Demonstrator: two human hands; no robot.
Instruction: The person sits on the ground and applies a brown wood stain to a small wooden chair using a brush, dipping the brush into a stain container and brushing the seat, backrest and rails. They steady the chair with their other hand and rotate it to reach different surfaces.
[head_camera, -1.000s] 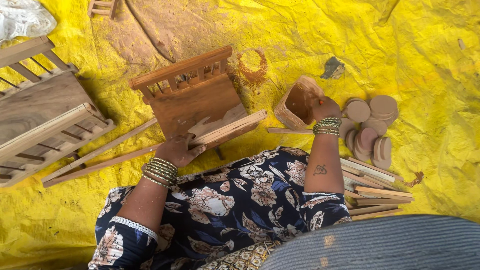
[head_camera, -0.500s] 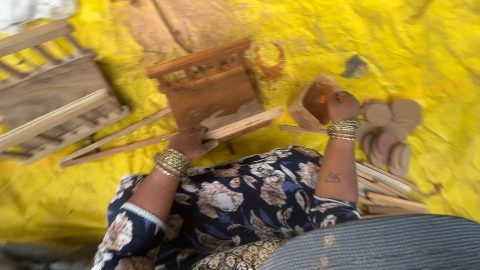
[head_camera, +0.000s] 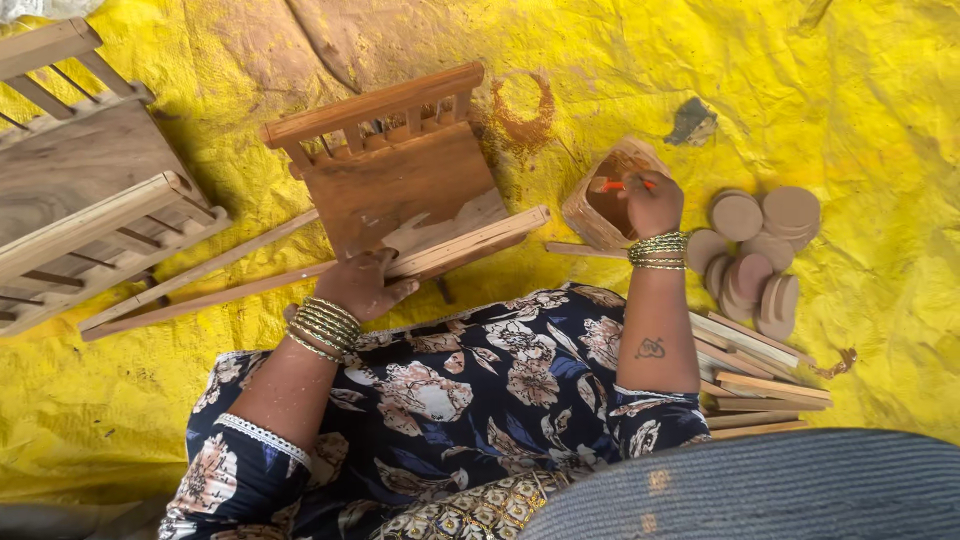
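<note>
My left hand (head_camera: 362, 285) rests on the near edge of a small wooden cart body (head_camera: 400, 175) with a railed side, holding it steady on the yellow sheet. Over the mouth of a small wooden box (head_camera: 590, 215), my right hand (head_camera: 650, 203) is closed on a thin red-orange tool (head_camera: 618, 185). What lies inside the box is hidden. Both wrists wear several bangles.
A larger wooden cart frame (head_camera: 85, 200) lies at the left. Long wooden sticks (head_camera: 190, 285) run beside my left hand. Several round wooden discs (head_camera: 760, 250) and a stack of short slats (head_camera: 760, 375) sit at the right. The yellow sheet (head_camera: 850, 90) is stained brown at the top.
My right hand has drawn back a little from the box and now shows the red-orange tool. The left hand stays on the cart body. The camera shifted.
</note>
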